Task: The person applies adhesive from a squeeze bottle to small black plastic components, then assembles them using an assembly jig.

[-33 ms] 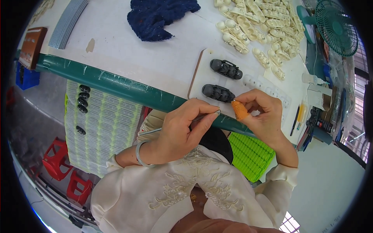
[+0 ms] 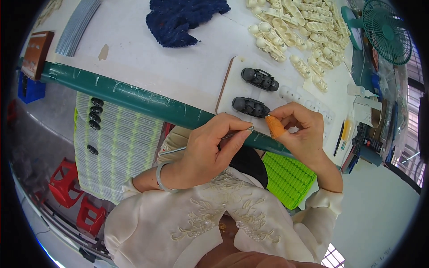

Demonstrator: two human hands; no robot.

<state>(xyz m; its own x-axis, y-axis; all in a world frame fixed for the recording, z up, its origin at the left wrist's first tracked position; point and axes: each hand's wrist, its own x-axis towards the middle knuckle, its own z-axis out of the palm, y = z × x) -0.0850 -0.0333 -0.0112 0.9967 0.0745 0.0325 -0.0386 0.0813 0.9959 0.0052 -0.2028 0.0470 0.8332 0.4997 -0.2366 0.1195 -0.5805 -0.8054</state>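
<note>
My left hand [image 2: 203,149] is closed on a slim metal rod-like tool [image 2: 173,151], its shaft sticking out behind the palm. At my right, the thumb and forefinger of my right hand [image 2: 306,134] pinch together, one of them wearing an orange finger cover [image 2: 276,126]. Whatever lies between those tips is too small to make out. They meet at the right end of a black moulded piece [image 2: 250,107] with rounded parts. A second black piece [image 2: 260,79] lies just beyond it. Both rest on a white board [image 2: 233,82] at the table edge.
Many cream moulded parts [image 2: 304,27] are heaped at the far right. A dark blue cloth [image 2: 178,22] lies farther back. A green fan [image 2: 386,31] stands at the right, above a white bottle [image 2: 359,90]. Below left, small black pieces [image 2: 94,117] sit on a ribbed sheet [image 2: 120,147].
</note>
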